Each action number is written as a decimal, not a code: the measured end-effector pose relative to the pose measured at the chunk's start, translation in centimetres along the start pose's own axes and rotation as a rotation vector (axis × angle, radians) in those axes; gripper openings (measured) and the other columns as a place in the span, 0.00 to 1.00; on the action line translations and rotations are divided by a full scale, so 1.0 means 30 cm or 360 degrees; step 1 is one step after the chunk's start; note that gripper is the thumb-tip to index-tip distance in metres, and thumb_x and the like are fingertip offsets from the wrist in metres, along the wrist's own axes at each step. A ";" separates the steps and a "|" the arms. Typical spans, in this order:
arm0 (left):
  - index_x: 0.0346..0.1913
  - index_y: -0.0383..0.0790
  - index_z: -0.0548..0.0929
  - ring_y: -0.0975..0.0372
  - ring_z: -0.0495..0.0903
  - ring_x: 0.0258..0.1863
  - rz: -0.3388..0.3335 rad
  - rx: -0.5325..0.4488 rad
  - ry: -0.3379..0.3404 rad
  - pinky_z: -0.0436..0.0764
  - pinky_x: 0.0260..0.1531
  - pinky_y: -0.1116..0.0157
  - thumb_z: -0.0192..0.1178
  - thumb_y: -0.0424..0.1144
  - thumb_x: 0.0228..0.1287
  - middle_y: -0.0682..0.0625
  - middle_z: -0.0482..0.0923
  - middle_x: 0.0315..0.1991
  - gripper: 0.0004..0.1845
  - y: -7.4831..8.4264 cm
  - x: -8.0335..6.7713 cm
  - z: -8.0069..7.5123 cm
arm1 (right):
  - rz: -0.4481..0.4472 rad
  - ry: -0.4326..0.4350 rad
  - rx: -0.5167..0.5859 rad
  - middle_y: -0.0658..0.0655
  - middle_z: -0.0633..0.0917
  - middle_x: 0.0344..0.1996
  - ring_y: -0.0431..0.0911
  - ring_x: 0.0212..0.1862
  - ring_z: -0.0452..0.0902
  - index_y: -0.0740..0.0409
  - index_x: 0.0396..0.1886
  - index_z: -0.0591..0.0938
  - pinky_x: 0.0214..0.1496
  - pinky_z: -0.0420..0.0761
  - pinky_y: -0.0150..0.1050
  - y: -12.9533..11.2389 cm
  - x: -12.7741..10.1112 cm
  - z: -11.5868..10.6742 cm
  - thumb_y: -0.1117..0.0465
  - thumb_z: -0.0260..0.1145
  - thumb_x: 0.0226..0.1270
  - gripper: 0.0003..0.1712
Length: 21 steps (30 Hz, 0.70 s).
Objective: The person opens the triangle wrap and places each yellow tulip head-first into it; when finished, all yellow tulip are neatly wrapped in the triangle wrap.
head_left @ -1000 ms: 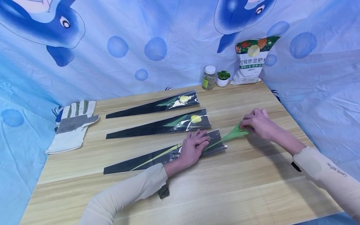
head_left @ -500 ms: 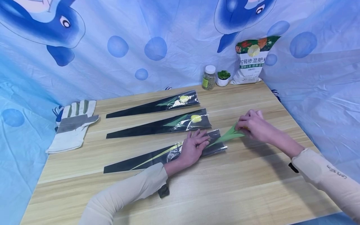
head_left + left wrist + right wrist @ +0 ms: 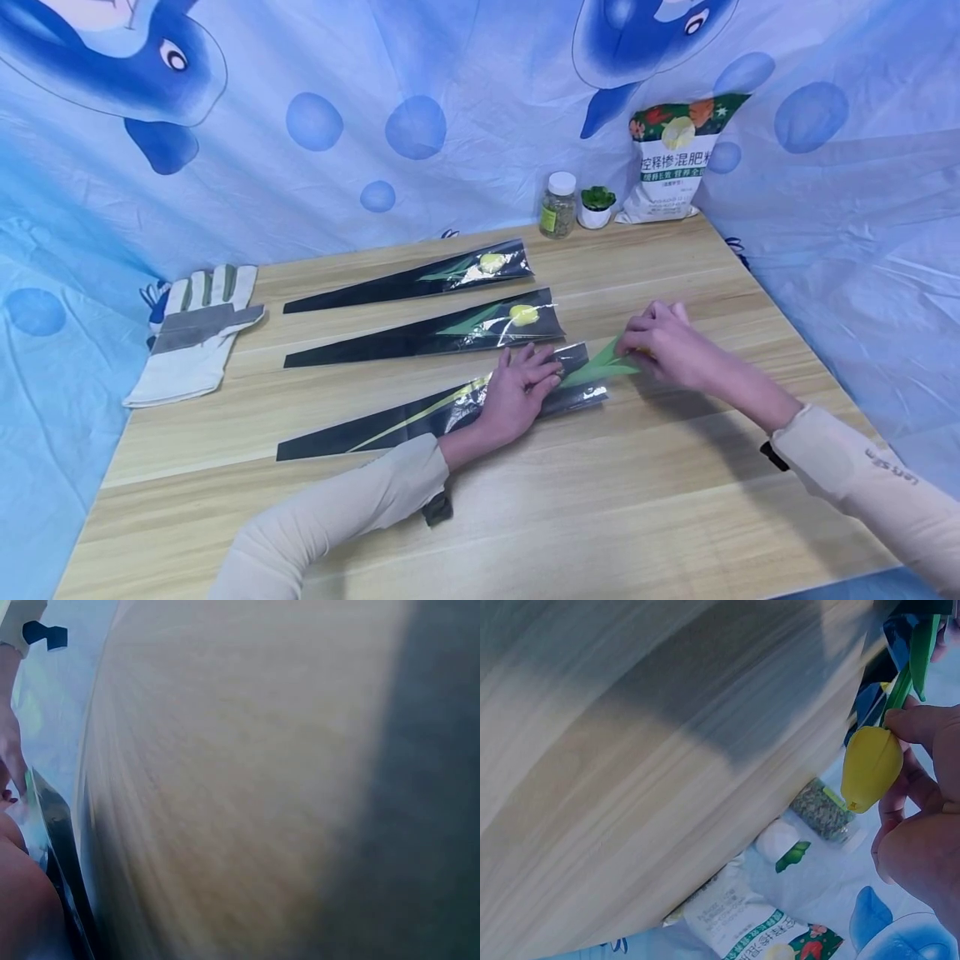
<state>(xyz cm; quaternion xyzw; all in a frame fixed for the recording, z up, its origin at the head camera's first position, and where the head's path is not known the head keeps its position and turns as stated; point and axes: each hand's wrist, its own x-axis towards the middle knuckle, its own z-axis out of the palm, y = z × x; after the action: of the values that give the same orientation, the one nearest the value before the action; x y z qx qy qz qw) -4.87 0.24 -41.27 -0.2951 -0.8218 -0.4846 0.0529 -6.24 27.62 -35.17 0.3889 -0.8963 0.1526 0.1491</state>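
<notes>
Head view: my left hand (image 3: 517, 392) lies flat, fingers straight, pressing the nearest black-and-clear sleeve (image 3: 420, 414) to the wooden table (image 3: 600, 517); my right hand (image 3: 660, 342) pinches a yellow tulip (image 3: 600, 364) at its bloom end, the green leaves at the sleeve's wide mouth and the stem already running down inside. 2 filled sleeves (image 3: 420, 333) lie parallel beyond, each with a yellow bloom showing, so I judge 2 flowers wrapped and the 3rd partly inserted, its bloom not yet inside. A work glove (image 3: 191, 333) lies far left; a jar (image 3: 557, 206), a small potted plant (image 3: 596, 208) and a fertilizer bag (image 3: 671, 162) stand at the back. Left wrist view: mostly blurred tabletop; the sleeve's dark edge (image 3: 64, 855) shows beside my palm. Right wrist view: my fingers (image 3: 922, 724) grasp the stem just behind the yellow bud (image 3: 870, 769).
</notes>
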 end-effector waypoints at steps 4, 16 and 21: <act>0.52 0.33 0.86 0.39 0.66 0.68 0.0012 0.0015 0.0000 0.46 0.71 0.39 0.66 0.33 0.65 0.38 0.76 0.62 0.13 0.009 -0.001 -0.002 | 0.0014 -0.0005 0.0014 0.48 0.86 0.32 0.48 0.34 0.66 0.50 0.29 0.87 0.35 0.57 0.47 -0.015 -0.003 0.011 0.73 0.80 0.40 0.18; 0.52 0.34 0.86 0.40 0.67 0.67 0.0014 0.0059 -0.0010 0.48 0.70 0.37 0.67 0.34 0.65 0.39 0.76 0.62 0.14 0.011 0.000 0.008 | 0.0117 -0.0045 0.0093 0.49 0.85 0.33 0.47 0.37 0.67 0.52 0.32 0.88 0.40 0.59 0.46 -0.053 0.003 0.063 0.72 0.79 0.44 0.16; 0.52 0.34 0.86 0.39 0.68 0.67 0.0020 0.0102 -0.0013 0.49 0.70 0.37 0.67 0.35 0.65 0.39 0.76 0.61 0.14 0.014 0.003 0.009 | 0.0182 -0.0047 0.0178 0.49 0.85 0.34 0.46 0.37 0.65 0.53 0.33 0.88 0.44 0.66 0.54 -0.067 0.003 0.087 0.74 0.77 0.47 0.16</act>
<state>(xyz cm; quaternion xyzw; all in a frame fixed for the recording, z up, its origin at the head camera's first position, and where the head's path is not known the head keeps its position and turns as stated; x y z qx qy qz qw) -4.67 0.63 -41.07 -0.3004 -0.8352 -0.4564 0.0620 -5.19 25.25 -37.20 0.3469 -0.9092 0.2049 0.1050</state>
